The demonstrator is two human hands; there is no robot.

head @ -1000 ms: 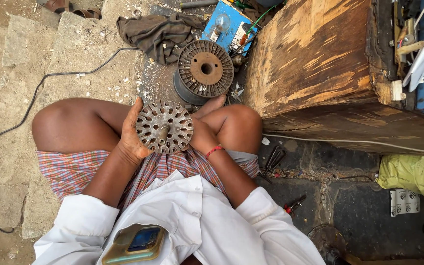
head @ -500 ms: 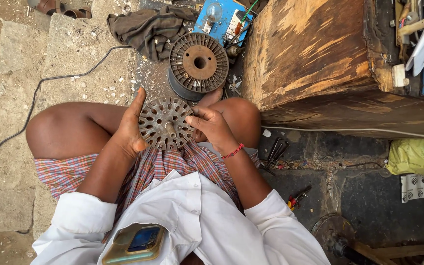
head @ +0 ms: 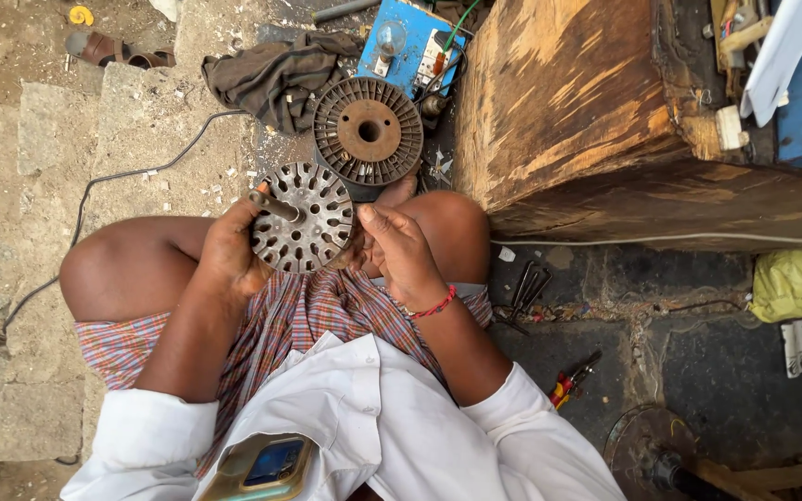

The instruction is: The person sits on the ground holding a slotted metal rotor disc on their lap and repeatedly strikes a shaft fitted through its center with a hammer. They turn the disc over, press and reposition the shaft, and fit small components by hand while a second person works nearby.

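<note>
We are logging: perforated disc [head: 303, 230], dull grey metal, rust-pitted; slotted core [head: 368, 131], rusty matt metal; crate [head: 596, 102], rough worn wood; rag [head: 276, 79], limp dark cloth; ground [head: 20, 158], coarse stone.

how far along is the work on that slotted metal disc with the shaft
Done, it seems: the slotted disc shows bare slots, and a second round slotted core lies apart on the ground beyond the knees. In hand: the left hand holds the disc by its rim and shaft, while the right hand touches its other edge. Left: hard to judge; pliers and small tools lie unused on the floor.
</note>
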